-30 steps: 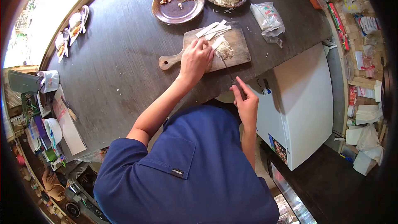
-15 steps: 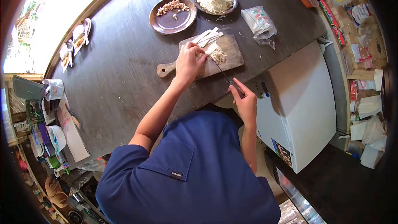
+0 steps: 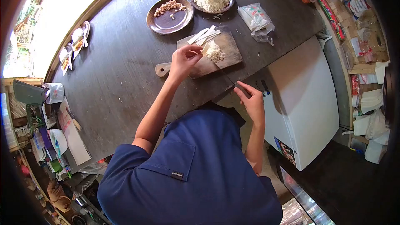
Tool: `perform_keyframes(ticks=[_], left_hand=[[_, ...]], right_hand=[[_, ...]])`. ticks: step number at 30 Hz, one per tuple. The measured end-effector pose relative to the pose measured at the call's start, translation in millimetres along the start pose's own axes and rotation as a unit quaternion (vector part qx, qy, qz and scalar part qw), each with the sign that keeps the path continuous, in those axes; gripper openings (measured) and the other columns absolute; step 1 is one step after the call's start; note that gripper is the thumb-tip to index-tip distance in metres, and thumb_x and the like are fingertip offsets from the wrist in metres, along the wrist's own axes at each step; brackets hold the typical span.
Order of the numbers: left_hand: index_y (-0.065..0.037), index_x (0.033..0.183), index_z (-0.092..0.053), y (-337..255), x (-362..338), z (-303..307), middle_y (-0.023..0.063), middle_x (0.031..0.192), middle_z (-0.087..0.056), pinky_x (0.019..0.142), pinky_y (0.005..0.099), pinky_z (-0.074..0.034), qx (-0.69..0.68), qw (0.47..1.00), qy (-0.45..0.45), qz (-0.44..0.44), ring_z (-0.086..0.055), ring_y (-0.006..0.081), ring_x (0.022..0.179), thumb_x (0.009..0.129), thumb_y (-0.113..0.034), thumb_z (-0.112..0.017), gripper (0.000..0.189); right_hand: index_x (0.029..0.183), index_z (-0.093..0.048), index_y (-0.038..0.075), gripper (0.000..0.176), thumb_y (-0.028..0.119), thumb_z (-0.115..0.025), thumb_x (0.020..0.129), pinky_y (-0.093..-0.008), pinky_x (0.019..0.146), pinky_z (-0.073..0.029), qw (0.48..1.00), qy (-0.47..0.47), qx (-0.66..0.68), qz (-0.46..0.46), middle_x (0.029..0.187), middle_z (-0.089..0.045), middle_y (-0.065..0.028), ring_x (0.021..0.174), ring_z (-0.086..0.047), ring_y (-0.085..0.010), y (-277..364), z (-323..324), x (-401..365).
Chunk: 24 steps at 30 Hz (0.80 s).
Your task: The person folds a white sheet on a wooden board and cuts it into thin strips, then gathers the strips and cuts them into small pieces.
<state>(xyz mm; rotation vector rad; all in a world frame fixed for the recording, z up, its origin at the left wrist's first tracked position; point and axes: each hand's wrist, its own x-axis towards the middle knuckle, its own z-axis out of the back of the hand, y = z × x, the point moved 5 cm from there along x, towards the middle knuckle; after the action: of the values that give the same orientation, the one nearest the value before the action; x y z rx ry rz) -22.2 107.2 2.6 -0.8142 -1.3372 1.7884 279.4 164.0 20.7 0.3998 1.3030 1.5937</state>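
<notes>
On the wooden cutting board [image 3: 230,45] lie several flat white strips [image 3: 204,34] and a small heap of fine pale shreds [image 3: 214,52]. My left hand [image 3: 183,63] hovers over the board's left part, beside the shreds. Its fingers are bent, with a gap between thumb and forefinger, and nothing clearly shows in them. My right hand [image 3: 252,100] grips the handle of a thin dark knife [image 3: 224,73] near the table edge. The blade points up-left, its tip at the heap of shreds.
Beyond the board stand a brown plate [image 3: 170,27] with small chopped pieces and a bowl [image 3: 229,3] heaped with pale shreds. A plastic packet [image 3: 255,20] lies at their right. Below the table's right edge is a white chest freezer [image 3: 308,87]. Spoons [image 3: 86,29] lie far left.
My left hand has come away from the strip it was pressing and is lifted slightly. My right hand has shifted a little right and down with the knife. The shreds lie more heaped.
</notes>
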Motion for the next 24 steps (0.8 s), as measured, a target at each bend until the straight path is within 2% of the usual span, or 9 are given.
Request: perform_keyframes(ticks=[3, 7, 9, 11, 13, 14, 16, 19, 24], left_hand=[[-0.002, 0.116, -0.079, 4, -5, 4, 0.0056, 0.106, -0.08, 0.085, 0.0303, -0.06, -0.057, 0.997, 0.044, -0.017, -0.074, 0.0132, 0.098, 0.095, -0.004, -0.078, 0.021], [0.0, 0.115, -0.078, -1, -23, 13, 0.01, 0.108, -0.081, 0.085, 0.0304, -0.06, -0.089, 0.995, 0.048, 0.009, -0.075, 0.0138, 0.092, 0.092, -0.002, -0.078, 0.024], [0.0, 0.117, -0.077, -5, -31, 22, 0.0105, 0.107, -0.081, 0.083, 0.0308, -0.06, 0.081, 0.996, 0.026, 0.015, -0.075, 0.0152, 0.087, 0.091, -0.004, -0.079, 0.027], [-0.001, 0.118, -0.077, -1, -36, 23, 0.0102, 0.104, -0.079, 0.084, 0.0334, -0.059, 0.104, 0.994, 0.003, 0.018, -0.075, 0.0194, 0.09, 0.09, -0.008, -0.08, 0.028], [-0.003, 0.116, -0.077, -18, -40, 20, 0.0107, 0.108, -0.076, 0.091, 0.0381, -0.057, 0.228, 0.968, -0.021, -0.103, -0.071, 0.0258, 0.101, 0.089, -0.01, -0.081, 0.029], [-0.003, 0.116, -0.077, -16, -40, 17, 0.0107, 0.108, -0.076, 0.091, 0.0381, -0.057, 0.228, 0.968, -0.02, -0.102, -0.071, 0.0258, 0.101, 0.089, -0.01, -0.081, 0.029], [-0.003, 0.114, -0.077, -20, -39, 7, 0.0113, 0.114, -0.072, 0.097, 0.0427, -0.054, 0.253, 0.945, -0.023, -0.207, -0.066, 0.0318, 0.11, 0.088, -0.01, -0.081, 0.028], [-0.004, 0.12, -0.078, -16, -34, 0, 0.0107, 0.118, -0.072, 0.1, 0.0423, -0.053, 0.259, 0.948, -0.019, -0.186, -0.065, 0.0331, 0.115, 0.091, -0.01, -0.08, 0.03], [-0.003, 0.118, -0.077, -12, -30, -6, 0.0119, 0.116, -0.071, 0.098, 0.0423, -0.054, 0.239, 0.956, -0.031, -0.166, -0.066, 0.0331, 0.111, 0.09, -0.006, -0.077, 0.028]], right_hand=[[0.131, -0.078, 0.007, 0.044, 0.032, -0.083, 0.096, -0.0268, 0.059, -0.046, 0.999, -0.029, 0.036, -0.013, 0.084, -0.072, -0.0037, 0.062, -0.056, -0.0071, -3, 1, 3], [0.138, -0.072, 0.002, 0.043, 0.023, -0.078, 0.101, -0.0218, 0.06, -0.045, 0.996, -0.007, 0.091, 0.002, 0.098, -0.079, -0.0053, 0.064, -0.053, -0.0042, 3, -10, 5], [0.139, -0.071, 0.001, 0.044, 0.023, -0.078, 0.101, -0.0217, 0.06, -0.045, 0.995, -0.002, 0.1, 0.007, 0.098, -0.079, -0.0055, 0.064, -0.053, -0.004, 2, -19, 7], [0.14, -0.07, 0.001, 0.045, 0.024, -0.077, 0.102, -0.0216, 0.06, -0.045, 0.994, 0.004, 0.109, 0.012, 0.098, -0.079, -0.0058, 0.065, -0.053, -0.0038, 4, -28, 6], [0.14, -0.069, 0.001, 0.045, 0.024, -0.077, 0.102, -0.0218, 0.059, -0.045, 0.993, -0.003, 0.114, 0.006, 0.099, -0.078, -0.006, 0.065, -0.053, -0.0036, 8, -36, 3], [0.14, -0.07, 0.001, 0.045, 0.023, -0.077, 0.102, -0.0219, 0.059, -0.045, 0.994, 0.005, 0.113, 0.014, 0.097, -0.078, -0.0052, 0.066, -0.053, -0.0034, 10, -38, 1], [0.14, -0.07, 0.001, 0.044, 0.023, -0.077, 0.102, -0.022, 0.059, -0.045, 0.996, 0.016, 0.092, 0.009, 0.096, -0.078, -0.005, 0.066, -0.053, -0.0034, 7, -38, -1], [0.139, -0.07, 0.001, 0.043, 0.023, -0.077, 0.102, -0.0221, 0.059, -0.045, 0.998, 0.023, 0.061, 0.001, 0.094, -0.078, -0.0046, 0.065, -0.053, -0.0035, 6, -33, 1], [0.138, -0.071, 0.001, 0.042, 0.022, -0.077, 0.102, -0.0227, 0.058, -0.045, 0.999, 0.011, 0.047, 0.01, 0.093, -0.079, -0.0049, 0.064, -0.053, -0.0036, 10, -22, 4]])
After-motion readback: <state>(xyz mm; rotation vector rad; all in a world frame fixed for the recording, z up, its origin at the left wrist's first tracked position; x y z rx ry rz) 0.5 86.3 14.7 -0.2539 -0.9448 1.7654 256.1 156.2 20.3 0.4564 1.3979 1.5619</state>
